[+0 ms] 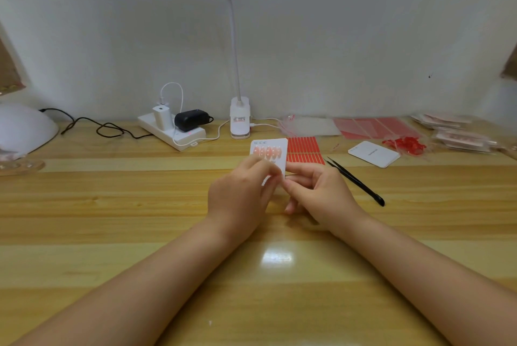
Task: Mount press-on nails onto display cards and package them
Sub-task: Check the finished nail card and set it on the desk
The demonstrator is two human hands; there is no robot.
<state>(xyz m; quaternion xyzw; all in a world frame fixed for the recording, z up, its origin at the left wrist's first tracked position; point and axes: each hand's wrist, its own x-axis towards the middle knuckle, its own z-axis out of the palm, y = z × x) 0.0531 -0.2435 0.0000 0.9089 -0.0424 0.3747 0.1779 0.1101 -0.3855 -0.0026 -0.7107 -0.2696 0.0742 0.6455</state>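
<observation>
A white display card (280, 147) with a row of several pink press-on nails (266, 152) is held upright above the wooden desk (140, 205). My left hand (240, 194) grips the card's lower left part, its fingers curled over the front. My right hand (316, 189) pinches the card's lower right edge. A second white card (373, 154) lies flat to the right. Black tweezers (355, 181) lie just right of my right hand. Sheets of red adhesive strips (305, 149) lie behind the held card.
A clip lamp (239, 117) stands at the back centre, a power strip with chargers (173, 127) to its left, a white dome device (22, 127) at far left. Clear bags (310, 126), red sheets (375, 127), red scraps (404, 145) and packaged sets (458, 135) fill the back right.
</observation>
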